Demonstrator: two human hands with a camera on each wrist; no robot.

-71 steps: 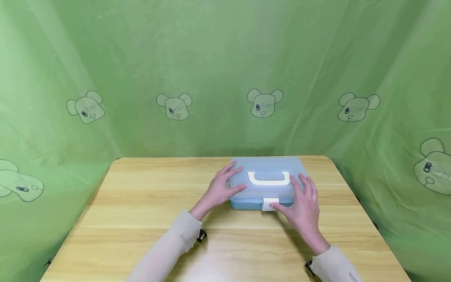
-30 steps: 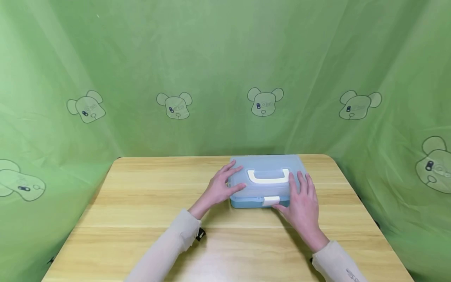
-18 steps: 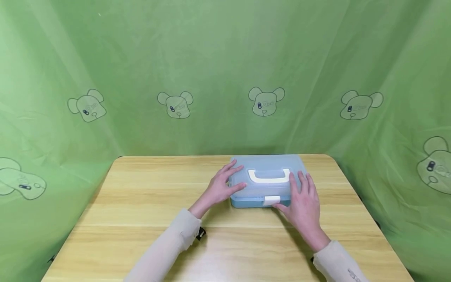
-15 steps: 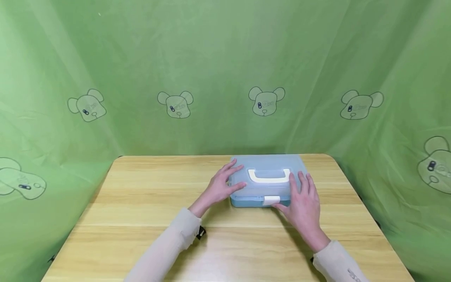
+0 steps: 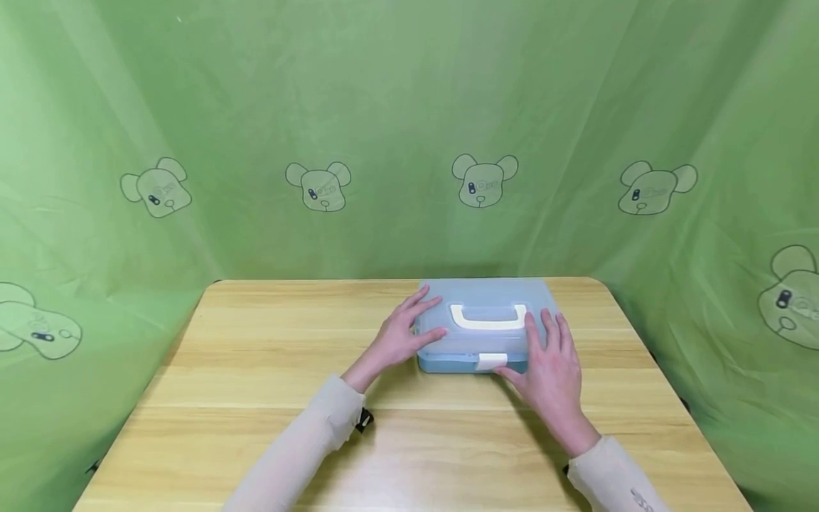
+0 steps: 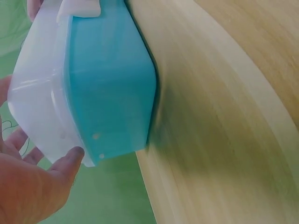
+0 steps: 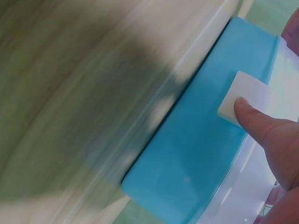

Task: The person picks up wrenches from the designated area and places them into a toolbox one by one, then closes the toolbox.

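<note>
A storage box [image 5: 441, 364] with a blue base, a frosted clear lid [image 5: 480, 290] and a white carry handle [image 5: 489, 325] stands on the table. The lid sits down on the base. My left hand [image 5: 398, 336] rests on the lid's left end, fingers spread; in the left wrist view its thumb [image 6: 70, 161] touches the lid's side. On the right, my right hand [image 5: 552, 373] lays its extended fingers on the lid near the handle. Its thumb [image 7: 252, 116] touches the white latch [image 7: 245, 91] on the box front. The latch lies along the base. The box's contents cannot be made out.
The wooden table [image 5: 269, 355] has rounded back corners, and the box stands near its back edge. Green curtains [image 5: 397, 92] with printed bear heads hang behind and at both sides.
The white latch jutted lower and farther out under my right thumb; now it lies closer to the box front. My thumb has shifted to its lower right corner. My left hand stays put.
</note>
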